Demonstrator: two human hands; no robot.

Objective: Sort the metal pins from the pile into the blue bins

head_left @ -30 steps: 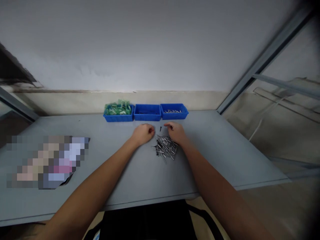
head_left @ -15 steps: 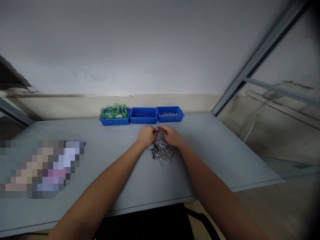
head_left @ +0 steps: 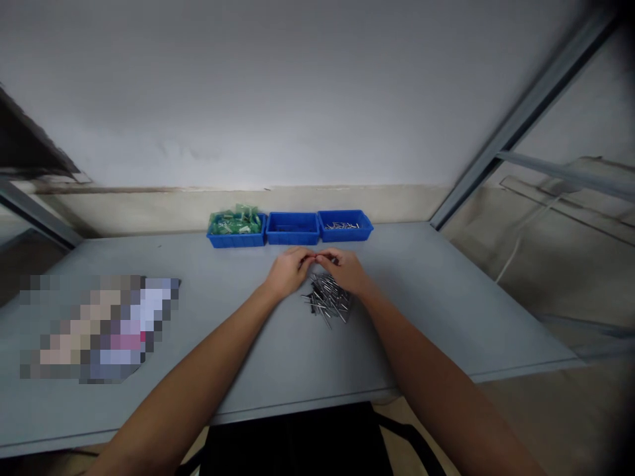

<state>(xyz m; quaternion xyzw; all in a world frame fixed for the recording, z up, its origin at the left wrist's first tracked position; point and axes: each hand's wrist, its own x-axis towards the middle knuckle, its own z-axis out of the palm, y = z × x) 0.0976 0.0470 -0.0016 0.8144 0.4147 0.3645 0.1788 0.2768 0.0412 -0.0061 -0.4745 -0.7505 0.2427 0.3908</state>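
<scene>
My left hand (head_left: 292, 270) and my right hand (head_left: 344, 268) meet fingertip to fingertip just behind a loose pile of thin metal rods (head_left: 330, 297). Both are closed in a pinch. Whatever lies between the fingers is too small and too covered to name. The rods are shiny and silver, with some dark pieces at the pile's left side. Beyond my hands stands the middle blue bin (head_left: 292, 237), with a few dark bits low inside. The right blue bin (head_left: 346, 235) contains several small silver pieces.
The left blue bin (head_left: 237, 241) is heaped with green plastic bags (head_left: 241, 219). A pixelated flat item (head_left: 119, 324) lies on the left of the grey table (head_left: 223, 390). A wall rises behind the bins, and a metal frame (head_left: 496, 152) stands at the right.
My fingertips have come together from slightly apart. The whole view has shifted a little, so the bins and pile appear farther right.
</scene>
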